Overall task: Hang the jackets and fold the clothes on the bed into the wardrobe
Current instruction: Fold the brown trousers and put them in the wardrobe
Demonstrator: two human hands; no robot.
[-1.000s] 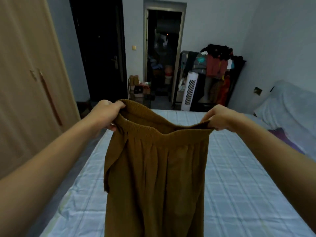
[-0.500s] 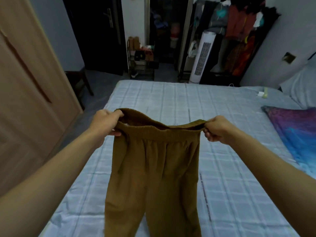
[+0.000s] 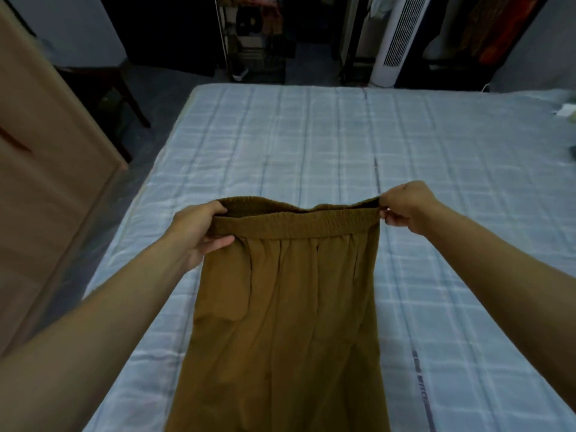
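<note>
Trousers: brown, held up over the near half of the bed, waistband stretched wide; leg ends cut off at the lower edge.
Left hand: curled round the waistband's left corner, thumb on the front.
Right hand: pinching the right corner.
Wardrobe: left of the bed, only partly in view.
Tower fan: beyond the bed's far end, top cut off.
Shelving: beyond the same end, contents too dark to make out.

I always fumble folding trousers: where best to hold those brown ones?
At the elastic waistband, pinching each end from its outer side, as the left hand and right hand do: that thick straight edge lets the trousers hang flat.
</note>
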